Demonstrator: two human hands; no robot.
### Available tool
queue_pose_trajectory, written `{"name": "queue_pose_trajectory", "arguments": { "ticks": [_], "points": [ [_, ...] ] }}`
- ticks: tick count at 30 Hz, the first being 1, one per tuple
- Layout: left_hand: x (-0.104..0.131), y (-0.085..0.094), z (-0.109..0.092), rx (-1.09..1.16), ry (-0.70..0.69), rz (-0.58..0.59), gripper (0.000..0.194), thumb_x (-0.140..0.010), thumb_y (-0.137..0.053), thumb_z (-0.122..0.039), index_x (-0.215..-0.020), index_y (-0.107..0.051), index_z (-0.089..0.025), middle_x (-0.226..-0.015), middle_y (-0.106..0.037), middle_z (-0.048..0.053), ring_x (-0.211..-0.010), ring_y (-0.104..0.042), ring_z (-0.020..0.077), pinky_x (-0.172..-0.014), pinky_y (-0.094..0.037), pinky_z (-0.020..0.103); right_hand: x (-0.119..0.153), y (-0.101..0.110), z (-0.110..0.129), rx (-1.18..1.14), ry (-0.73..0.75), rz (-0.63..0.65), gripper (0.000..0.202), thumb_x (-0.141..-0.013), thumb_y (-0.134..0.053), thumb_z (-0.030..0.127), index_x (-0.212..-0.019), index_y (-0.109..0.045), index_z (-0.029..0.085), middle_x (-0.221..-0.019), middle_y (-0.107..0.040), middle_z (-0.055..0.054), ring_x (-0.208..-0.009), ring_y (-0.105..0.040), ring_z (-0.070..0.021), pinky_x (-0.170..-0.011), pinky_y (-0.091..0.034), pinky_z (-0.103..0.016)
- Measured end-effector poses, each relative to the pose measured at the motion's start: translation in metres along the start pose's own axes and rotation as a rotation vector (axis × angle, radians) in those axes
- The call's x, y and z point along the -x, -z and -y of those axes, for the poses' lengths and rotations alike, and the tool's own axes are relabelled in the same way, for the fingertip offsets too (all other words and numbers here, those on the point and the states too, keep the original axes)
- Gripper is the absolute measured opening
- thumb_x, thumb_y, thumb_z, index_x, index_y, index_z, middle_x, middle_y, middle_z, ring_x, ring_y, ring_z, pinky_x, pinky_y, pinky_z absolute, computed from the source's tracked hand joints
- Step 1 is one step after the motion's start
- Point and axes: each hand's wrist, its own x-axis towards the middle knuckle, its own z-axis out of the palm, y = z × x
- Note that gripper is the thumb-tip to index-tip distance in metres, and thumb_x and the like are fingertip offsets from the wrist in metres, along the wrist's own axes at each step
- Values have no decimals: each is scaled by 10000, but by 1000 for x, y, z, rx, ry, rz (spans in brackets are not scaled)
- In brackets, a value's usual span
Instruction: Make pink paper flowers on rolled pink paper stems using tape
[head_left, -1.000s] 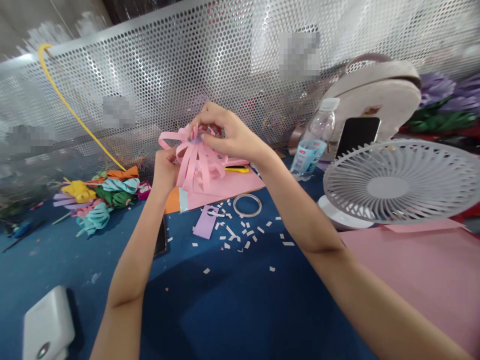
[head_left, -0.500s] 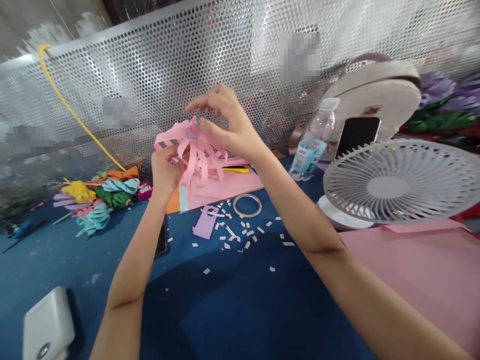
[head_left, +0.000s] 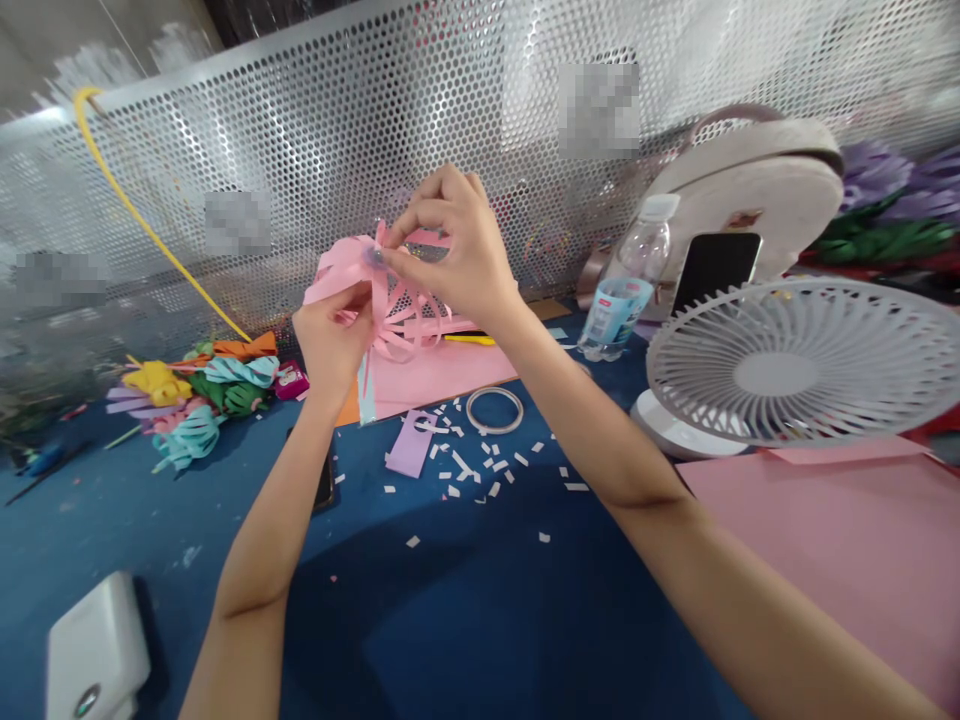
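A pink paper-strip flower (head_left: 391,318) with many looped strips is held up in front of the perforated metal panel. My left hand (head_left: 334,335) is closed on it from below left, its fingertips partly hidden among the strips. At the top, my right hand (head_left: 454,240) pinches a pink strip between thumb and index finger, beside the flower's purplish centre. Beneath the flower lies a pink paper sheet (head_left: 442,378) with a yellow-handled tool (head_left: 471,339) on it. Nearer to me are a purple paper piece (head_left: 411,445) and a silver ring (head_left: 495,410).
White paper scraps (head_left: 480,470) litter the blue table. Colourful paper flowers (head_left: 202,385) lie at left, a white power bank (head_left: 97,650) at front left. On the right stand a water bottle (head_left: 619,290), a grey fan (head_left: 780,375), a phone (head_left: 716,275) and a pale bag (head_left: 757,190).
My right thumb and index finger have come together on a strip at the flower's top; they were apart before. The flower has tilted and shifted slightly left, with my left hand still on it.
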Motion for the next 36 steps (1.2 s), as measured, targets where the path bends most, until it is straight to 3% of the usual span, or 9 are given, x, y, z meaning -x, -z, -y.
{"name": "queue_pose_trajectory", "arguments": {
  "ticks": [13, 22, 29, 36],
  "points": [
    [0, 0, -4, -15, -12, -39, 160, -763, -633, -152, -826, -779, -172, -780, -764, 21, -706, -696, 156, -732, -526, 259, 2, -12, -5, -61, -15, -22, 24, -816, -672, 264, -820, -695, 261, -969, -591, -43, -938, -545, -203, -832, -510, -378],
    [-2, 2, -5, 78, 34, -1, 176, -737, -627, -141, -802, -784, -188, -740, -756, 0, -670, -675, 141, -618, -503, 224, -2, -4, -6, -55, 21, 17, 21, -816, -666, 298, -809, -663, 318, -1025, -594, -32, -1017, -507, -237, -935, -462, -435],
    [-2, 3, -8, 99, 72, 24, 183, -726, -597, -141, -758, -773, -183, -701, -741, -7, -607, -644, 115, -549, -475, 200, 1, 0, 5, 59, 26, 29, 57, -852, -606, 316, -830, -658, 327, -1067, -584, -34, -1047, -484, -252, -894, -501, -408],
    [-2, -2, 1, 158, 100, 38, 170, -751, -619, -225, -798, -776, -180, -686, -731, 6, -630, -662, 155, -528, -487, 228, -1, 5, 5, 11, -15, 50, 106, -806, -621, 434, -884, -688, 409, -1033, -609, -28, -1118, -459, -322, -930, -468, -505]
  ]
}}
